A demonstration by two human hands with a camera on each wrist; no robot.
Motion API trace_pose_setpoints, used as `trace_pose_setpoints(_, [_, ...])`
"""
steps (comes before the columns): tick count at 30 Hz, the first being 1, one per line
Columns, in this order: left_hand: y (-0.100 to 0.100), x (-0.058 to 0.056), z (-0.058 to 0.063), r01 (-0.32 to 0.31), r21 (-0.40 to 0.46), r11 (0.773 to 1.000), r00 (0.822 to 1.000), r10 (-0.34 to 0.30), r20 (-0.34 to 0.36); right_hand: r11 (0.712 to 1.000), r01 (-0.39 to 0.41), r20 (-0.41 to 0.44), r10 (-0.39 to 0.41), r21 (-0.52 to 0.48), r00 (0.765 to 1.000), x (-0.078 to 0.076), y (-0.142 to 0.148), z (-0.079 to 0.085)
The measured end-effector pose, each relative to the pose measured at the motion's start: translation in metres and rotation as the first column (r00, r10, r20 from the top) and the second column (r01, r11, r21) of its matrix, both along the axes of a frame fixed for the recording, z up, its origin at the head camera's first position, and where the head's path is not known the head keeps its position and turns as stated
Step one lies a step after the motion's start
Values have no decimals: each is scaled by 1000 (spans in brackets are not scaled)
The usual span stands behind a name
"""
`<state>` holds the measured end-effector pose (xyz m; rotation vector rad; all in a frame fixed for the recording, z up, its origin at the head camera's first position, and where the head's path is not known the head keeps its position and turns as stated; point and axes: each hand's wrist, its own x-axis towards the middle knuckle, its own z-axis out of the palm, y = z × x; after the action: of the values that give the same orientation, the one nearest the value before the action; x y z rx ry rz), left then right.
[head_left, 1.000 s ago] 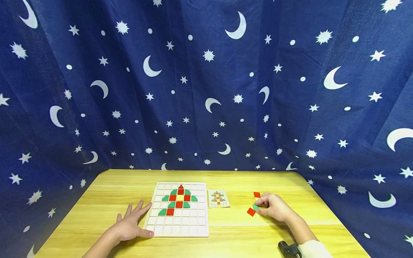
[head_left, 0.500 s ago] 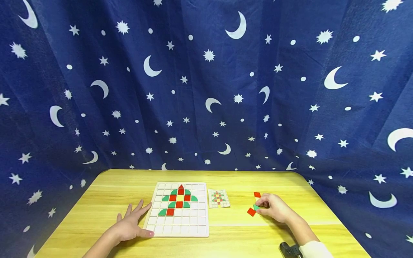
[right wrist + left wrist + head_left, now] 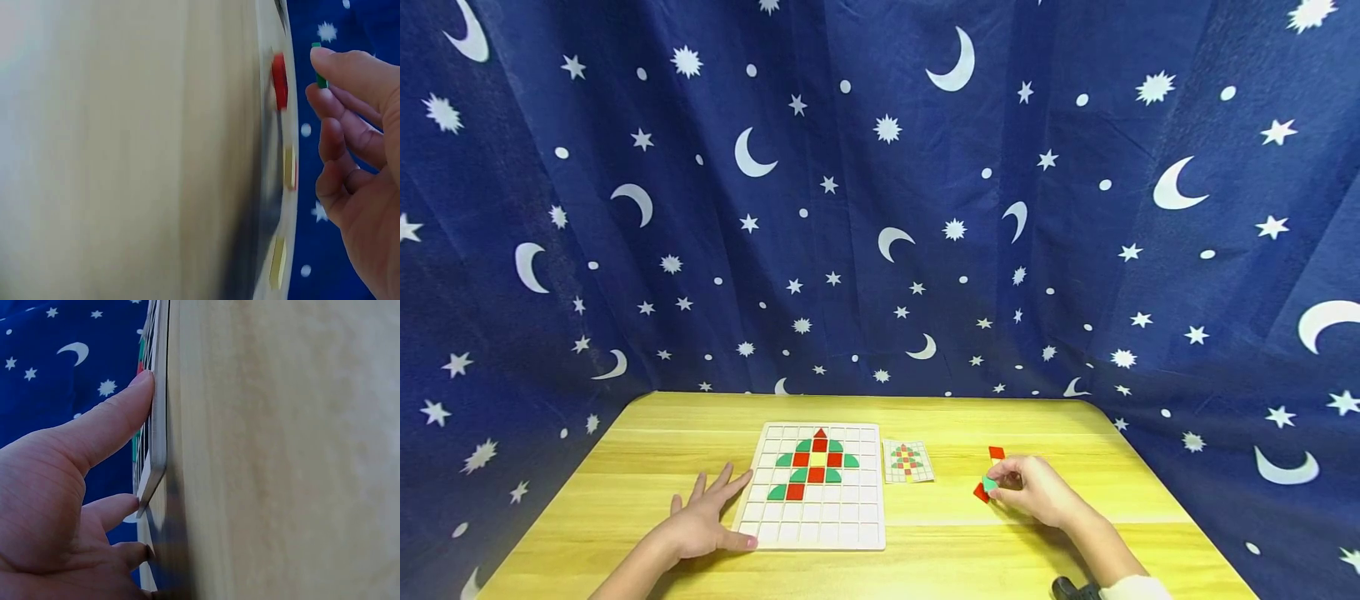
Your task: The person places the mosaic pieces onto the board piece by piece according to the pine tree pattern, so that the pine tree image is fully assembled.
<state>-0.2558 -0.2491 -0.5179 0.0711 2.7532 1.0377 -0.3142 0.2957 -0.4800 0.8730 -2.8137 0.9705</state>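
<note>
My right hand (image 3: 1033, 493) pinches a green tile (image 3: 989, 483) between thumb and fingertips. In the right wrist view the green tile (image 3: 322, 82) is up off the wooden table. Below it lies a red tile (image 3: 981, 493), partly covered in the head view; a second red tile (image 3: 996, 452) lies farther back. My left hand (image 3: 696, 529) rests with spread fingers at the left edge of a white grid board (image 3: 842, 533), its thumb on the front left corner. Red, green and yellow tiles form a tree-like pattern on the board, narrow at the top.
A small pattern card (image 3: 922, 475) with a printed tree lies just right of the board. Yellow tiles (image 3: 278, 262) stand near the red one in the right wrist view. A dark blue star-and-moon curtain (image 3: 880, 275) hangs behind the table (image 3: 940, 575).
My right hand has lifted the green tile from among the loose tiles and shifted it slightly left, over the near red tile. My left hand and the board stay put.
</note>
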Motion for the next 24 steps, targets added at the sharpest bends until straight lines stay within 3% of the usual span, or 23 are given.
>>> trace_pose_setpoints(10, [-3,-1,-4,2,14,1000,1000,-1,-19,988,-127,39,131,-92,991,15,-45,8])
trace_pose_setpoints(14, [3,4,8,0,0,1000,1000,0,-8,984,-154,34,158,-93,987,17,-68,8])
trace_pose_setpoints(18, [6,6,13,-8,-18,1000,1000,8,-1,980,-161,61,169,-115,984,19,-92,4])
trace_pose_setpoints(24, [0,0,-1,-16,1,1000,1000,16,-9,966,-161,134,190,-201,973,23,-126,0])
